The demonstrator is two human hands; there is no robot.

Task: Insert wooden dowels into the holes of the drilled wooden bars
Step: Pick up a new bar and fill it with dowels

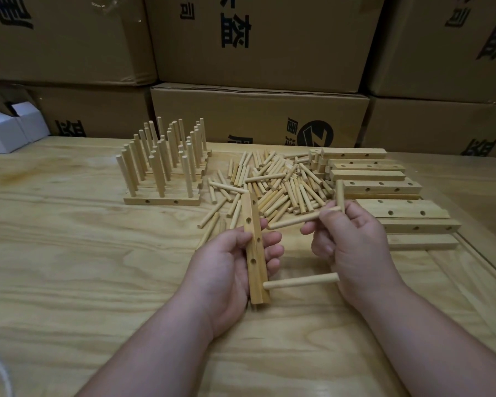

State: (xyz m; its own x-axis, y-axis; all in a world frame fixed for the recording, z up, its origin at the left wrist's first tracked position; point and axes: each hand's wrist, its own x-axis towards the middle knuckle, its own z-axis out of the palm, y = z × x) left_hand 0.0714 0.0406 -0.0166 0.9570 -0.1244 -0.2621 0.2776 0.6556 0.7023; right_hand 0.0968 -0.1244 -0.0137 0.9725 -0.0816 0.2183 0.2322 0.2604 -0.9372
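Observation:
My left hand [226,270] grips a drilled wooden bar [255,250] held lengthwise, pointing away from me. One dowel [301,281] sticks out to the right from the bar's nearest hole; three holes farther along the bar are open. My right hand [352,247] pinches a loose dowel [301,219] whose free end points left toward the bar, a short gap away. A second dowel [339,193] stands up out of the same hand.
A heap of loose dowels [272,184] lies on the wooden table [69,253] beyond my hands. Stacked drilled bars [384,190] sit at the right. Several finished bars with upright dowels [163,164] stand at the left. Cardboard boxes [258,118] wall the back.

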